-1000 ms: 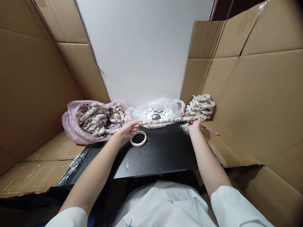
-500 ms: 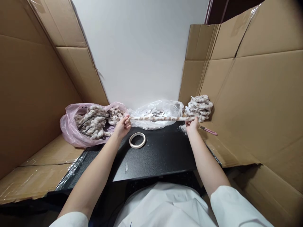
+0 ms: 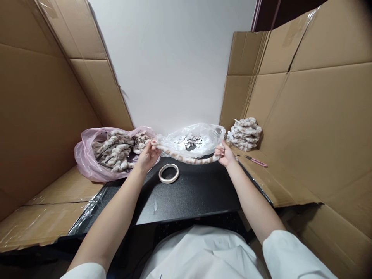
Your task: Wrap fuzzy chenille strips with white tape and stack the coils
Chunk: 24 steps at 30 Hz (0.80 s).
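One furry strip [image 3: 188,159] slackened, two hands [image 3: 148,155] [image 3: 226,155] closer.

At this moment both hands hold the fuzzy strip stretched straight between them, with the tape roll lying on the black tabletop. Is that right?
Not quite: the fuzzy strip is not straight. The head view shows it sagging in a curve between the left hand and right hand. Both do hold it, and the tape roll lies on the black tabletop.

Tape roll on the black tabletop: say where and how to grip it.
Pinch the near rim of the tape roll, coming down from the near side, one finger inside its hole; that looks surest, since it lies flat on the black tabletop with its centre open.
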Tool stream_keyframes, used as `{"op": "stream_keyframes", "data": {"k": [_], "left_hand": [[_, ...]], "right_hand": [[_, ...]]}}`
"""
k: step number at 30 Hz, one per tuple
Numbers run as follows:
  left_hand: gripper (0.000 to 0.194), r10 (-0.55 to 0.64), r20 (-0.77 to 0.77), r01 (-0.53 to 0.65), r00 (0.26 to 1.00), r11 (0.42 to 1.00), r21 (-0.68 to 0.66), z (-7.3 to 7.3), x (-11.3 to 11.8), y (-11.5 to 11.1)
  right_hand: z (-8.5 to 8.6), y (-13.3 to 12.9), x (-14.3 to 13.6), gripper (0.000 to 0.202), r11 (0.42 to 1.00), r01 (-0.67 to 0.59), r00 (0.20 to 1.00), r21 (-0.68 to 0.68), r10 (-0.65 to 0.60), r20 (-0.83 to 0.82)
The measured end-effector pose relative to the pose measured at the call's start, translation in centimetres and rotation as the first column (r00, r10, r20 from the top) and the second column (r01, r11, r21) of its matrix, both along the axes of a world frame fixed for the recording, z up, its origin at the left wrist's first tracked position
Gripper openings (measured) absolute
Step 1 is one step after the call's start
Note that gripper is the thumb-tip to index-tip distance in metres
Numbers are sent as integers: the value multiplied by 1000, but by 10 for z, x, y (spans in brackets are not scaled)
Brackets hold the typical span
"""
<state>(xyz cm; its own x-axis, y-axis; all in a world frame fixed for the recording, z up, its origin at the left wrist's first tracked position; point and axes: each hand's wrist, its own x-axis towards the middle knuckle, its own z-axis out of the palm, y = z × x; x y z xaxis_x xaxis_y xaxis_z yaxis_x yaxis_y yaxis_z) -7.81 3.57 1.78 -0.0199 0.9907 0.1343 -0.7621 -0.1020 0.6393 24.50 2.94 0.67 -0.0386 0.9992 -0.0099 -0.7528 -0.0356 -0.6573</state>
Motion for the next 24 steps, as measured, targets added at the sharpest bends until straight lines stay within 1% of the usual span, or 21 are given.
{"op": "stream_keyframes", "data": {"k": [2,5,8,10,13,16,19,22,24], "left_hand": [[33,14,13,-14,1000,1000,7,0,-1,2],[44,-8,43,8,999,1000,7,1,-3,0],[47,-86,60,85,994,996,15,1,-6,-5],[48,-125,63,124,990,992,15,1,-7,-6],[49,-140,84,139,987,990,25,-1,-9,-6],[49,-119,108,116,987,993,37,-2,-10,-4],[49,-68,105,65,992,997,30,0,-10,-5],[48,-13,58,13,998,1000,7,3,-11,-6],[47,-4,20,4,1000,1000,-2,4,-12,-7]], "right_hand": [[-2,1,0,52,1000,-20,1000,-20,20,8],[-3,5,2,57,996,63,998,-64,-61,24],[-3,7,3,60,986,156,986,-68,-151,70],[-3,7,3,62,982,176,981,-67,-169,99],[-4,8,1,63,977,202,973,-72,-193,123],[-4,9,0,61,962,258,963,-85,-250,97],[-4,9,1,59,954,284,958,-91,-280,60],[-3,9,2,58,956,283,958,-79,-279,59],[-2,8,1,57,956,283,958,-70,-279,65]]}}
